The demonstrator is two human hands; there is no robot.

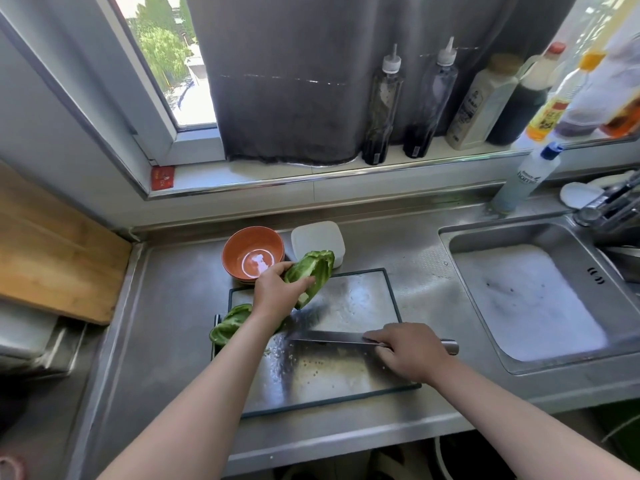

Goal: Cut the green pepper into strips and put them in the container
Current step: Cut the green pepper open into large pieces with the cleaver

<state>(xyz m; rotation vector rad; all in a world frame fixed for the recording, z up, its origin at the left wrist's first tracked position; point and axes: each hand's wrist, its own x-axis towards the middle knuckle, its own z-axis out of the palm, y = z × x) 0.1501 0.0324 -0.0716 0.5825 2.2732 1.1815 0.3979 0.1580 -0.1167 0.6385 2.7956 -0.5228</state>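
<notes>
Steel counter under a sunlit window; grey curtain; bottles along the sill; foamy sink.

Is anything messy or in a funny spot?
Yes. Small pepper seeds are scattered over the steel cutting board, and one pepper half hangs off the board's left edge. The left hand holds the other half; the right hand holds the knife.
</notes>
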